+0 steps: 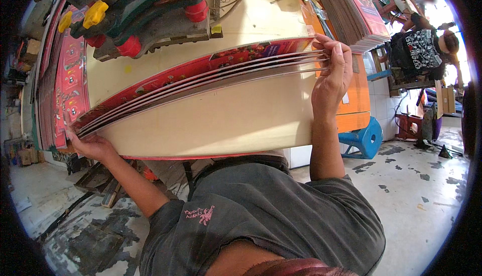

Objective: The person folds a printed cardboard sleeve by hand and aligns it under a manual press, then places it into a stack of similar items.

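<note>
Several long printed cardboard sheets (201, 66), red with pictures on the far face, stand on edge across the cream work surface (226, 120). They bow slightly and are spread a little apart, with pale edges up. At their right end my right hand (333, 70) grips them, thumb and fingers closed, fingertips between the sheets. My left hand (95, 147) pinches the left end, low at the near left corner; its fingers are partly hidden.
Beyond the sheets stands a dark green machine (150, 12) with yellow knobs (95, 15) and red feet. Printed stacks rise at left (70, 85) and far right (351, 12). An orange table (354, 100) and blue stool (364, 138) are at right; another person (422, 50) is beyond.
</note>
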`<state>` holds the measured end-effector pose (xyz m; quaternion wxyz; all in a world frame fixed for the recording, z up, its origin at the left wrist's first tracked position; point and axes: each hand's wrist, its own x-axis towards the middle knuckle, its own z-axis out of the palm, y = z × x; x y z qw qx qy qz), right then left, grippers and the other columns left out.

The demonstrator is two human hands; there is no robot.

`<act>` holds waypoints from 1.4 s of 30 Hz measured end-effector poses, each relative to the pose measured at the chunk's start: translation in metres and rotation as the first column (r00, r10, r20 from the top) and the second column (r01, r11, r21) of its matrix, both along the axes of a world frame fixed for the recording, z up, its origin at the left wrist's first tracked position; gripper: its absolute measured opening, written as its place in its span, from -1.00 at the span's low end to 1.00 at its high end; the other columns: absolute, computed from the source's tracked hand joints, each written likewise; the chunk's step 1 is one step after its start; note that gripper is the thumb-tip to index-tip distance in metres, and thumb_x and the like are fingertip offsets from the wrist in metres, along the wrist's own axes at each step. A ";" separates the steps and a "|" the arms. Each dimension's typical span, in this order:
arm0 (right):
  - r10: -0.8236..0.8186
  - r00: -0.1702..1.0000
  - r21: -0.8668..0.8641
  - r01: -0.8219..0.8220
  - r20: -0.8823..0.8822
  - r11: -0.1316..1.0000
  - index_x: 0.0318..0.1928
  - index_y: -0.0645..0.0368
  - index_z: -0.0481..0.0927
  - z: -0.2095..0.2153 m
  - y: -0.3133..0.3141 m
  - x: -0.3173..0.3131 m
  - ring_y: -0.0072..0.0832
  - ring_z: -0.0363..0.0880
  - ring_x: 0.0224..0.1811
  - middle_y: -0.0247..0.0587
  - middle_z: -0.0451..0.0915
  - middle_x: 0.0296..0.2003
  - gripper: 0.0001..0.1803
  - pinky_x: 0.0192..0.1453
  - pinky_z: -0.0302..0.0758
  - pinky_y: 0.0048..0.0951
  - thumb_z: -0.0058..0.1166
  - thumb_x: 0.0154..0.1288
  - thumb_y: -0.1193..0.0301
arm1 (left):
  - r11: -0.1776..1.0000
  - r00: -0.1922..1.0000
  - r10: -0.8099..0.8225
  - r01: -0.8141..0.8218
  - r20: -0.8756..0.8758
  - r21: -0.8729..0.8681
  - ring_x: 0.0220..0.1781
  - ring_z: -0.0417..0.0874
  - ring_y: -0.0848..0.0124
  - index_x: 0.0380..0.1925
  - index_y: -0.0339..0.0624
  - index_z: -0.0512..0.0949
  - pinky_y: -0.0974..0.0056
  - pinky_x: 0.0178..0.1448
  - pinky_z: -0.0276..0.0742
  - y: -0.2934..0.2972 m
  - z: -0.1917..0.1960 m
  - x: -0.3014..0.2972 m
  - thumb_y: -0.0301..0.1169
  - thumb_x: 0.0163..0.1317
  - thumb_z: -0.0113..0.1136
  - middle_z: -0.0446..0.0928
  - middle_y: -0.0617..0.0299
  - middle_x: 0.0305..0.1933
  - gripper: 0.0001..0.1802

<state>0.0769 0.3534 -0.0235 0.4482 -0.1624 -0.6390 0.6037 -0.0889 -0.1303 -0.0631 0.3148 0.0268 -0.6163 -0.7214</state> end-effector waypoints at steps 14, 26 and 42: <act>0.004 1.000 0.015 -0.004 0.015 1.000 -0.21 0.20 0.52 -0.001 0.003 0.002 -0.47 0.57 -0.01 0.00 0.69 0.04 -0.66 0.21 0.48 -0.38 -0.20 0.70 0.27 | 1.000 1.000 -0.003 0.003 0.000 0.013 0.19 0.66 0.11 0.43 -0.31 0.44 0.01 0.30 0.63 0.007 0.003 0.001 -0.01 0.56 -0.20 0.57 -0.07 0.24 -0.31; 0.013 1.000 0.006 -0.013 0.017 1.000 -0.04 0.33 0.64 -0.002 0.002 0.001 -0.47 0.59 0.02 -0.09 0.69 0.00 -0.60 0.21 0.47 -0.40 -0.18 0.70 0.26 | 1.000 1.000 -0.010 0.010 -0.004 -0.008 0.18 0.65 0.10 0.45 -0.29 0.41 0.01 0.28 0.64 0.011 0.007 0.005 -0.01 0.54 -0.17 0.55 -0.07 0.26 -0.30; -0.013 0.997 0.028 0.011 0.078 1.000 0.00 0.29 0.63 -0.001 0.002 0.003 -0.46 0.60 0.02 -0.16 0.69 -0.02 -0.60 0.22 0.48 -0.39 -0.19 0.70 0.25 | 1.000 1.000 0.003 -0.003 -0.014 0.010 0.13 0.69 0.14 0.43 -0.34 0.42 0.02 0.23 0.68 0.000 -0.001 -0.001 -0.05 0.55 -0.18 0.59 -0.06 0.21 -0.32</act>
